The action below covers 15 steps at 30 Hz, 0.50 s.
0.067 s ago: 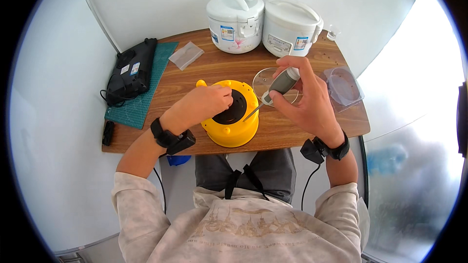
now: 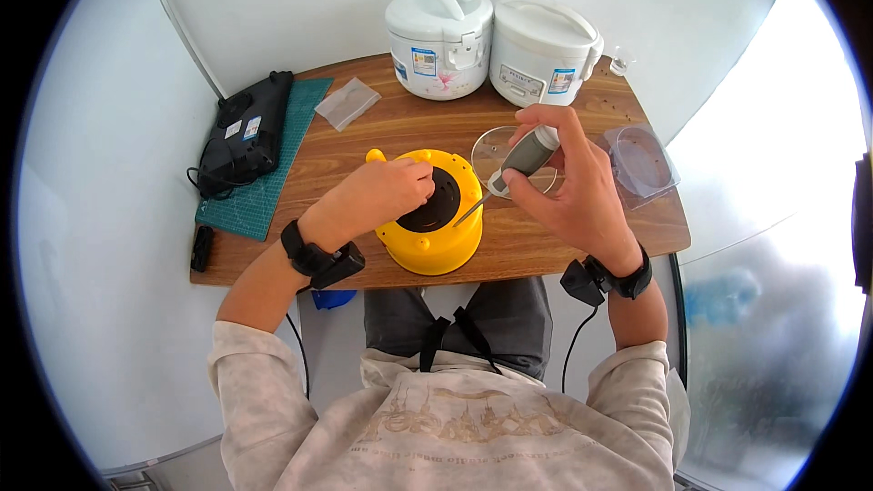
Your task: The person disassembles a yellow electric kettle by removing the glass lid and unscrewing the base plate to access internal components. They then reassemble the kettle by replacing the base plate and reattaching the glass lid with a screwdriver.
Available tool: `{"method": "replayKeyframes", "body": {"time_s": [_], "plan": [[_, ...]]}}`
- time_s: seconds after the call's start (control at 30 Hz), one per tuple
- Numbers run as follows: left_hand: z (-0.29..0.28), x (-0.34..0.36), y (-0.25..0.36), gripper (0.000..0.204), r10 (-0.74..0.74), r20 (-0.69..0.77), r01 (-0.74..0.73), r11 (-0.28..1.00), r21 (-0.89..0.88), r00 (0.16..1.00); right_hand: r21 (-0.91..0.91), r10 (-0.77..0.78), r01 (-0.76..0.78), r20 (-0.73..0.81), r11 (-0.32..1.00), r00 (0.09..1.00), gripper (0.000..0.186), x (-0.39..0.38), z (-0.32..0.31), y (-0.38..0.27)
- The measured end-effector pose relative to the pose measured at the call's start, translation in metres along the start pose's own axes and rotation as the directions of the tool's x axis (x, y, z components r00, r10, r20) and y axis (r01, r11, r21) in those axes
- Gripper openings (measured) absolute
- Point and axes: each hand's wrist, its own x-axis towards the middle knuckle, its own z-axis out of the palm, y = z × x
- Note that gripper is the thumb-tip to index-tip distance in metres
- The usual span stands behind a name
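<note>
A yellow round appliance base (image 2: pixel 438 256) sits near the table's front edge, its underside facing up, with small yellow feet and a black slotted disc (image 2: pixel 438 211) in the middle. My left hand (image 2: pixel 380 195) rests over its left side, fingers curled and pinched together above the black disc; whatever is between the fingertips is hidden. In my right hand (image 2: pixel 587 195) is a screwdriver (image 2: pixel 527 156) with a grey and white handle, gripped between thumb and fingers. Its thin shaft slants down to the left, and the tip is at the yellow rim beside the disc.
Two white rice cookers (image 2: pixel 439 59) stand at the back. A glass lid (image 2: pixel 491 147) lies behind the screwdriver, with a clear plastic container (image 2: pixel 642 164) at right. On the left, a black appliance (image 2: pixel 244 141) rests on a green cutting mat (image 2: pixel 250 211); a clear bag (image 2: pixel 347 104) lies nearby.
</note>
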Motion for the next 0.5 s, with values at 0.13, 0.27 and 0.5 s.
{"method": "replayKeyframes", "body": {"time_s": [0.13,0.27,0.5], "plan": [[0.0,0.001,0.004,0.018,-0.008,0.004,0.007,0.992,0.123,1.0,-0.006,-0.012,0.012,0.003,1.0,1.0,0.048,-0.001,0.0,0.003],[0.005,0.003,0.006,0.016,-0.008,-0.041,0.015,0.982,0.186,0.999,-0.019,-0.032,0.032,-0.005,0.999,0.999,0.048,-0.001,0.001,0.004],[0.004,0.003,0.016,0.013,-0.069,-0.058,0.081,0.962,0.261,0.996,-0.021,-0.031,0.03,-0.009,0.999,0.999,0.047,-0.001,0.003,0.002]]}}
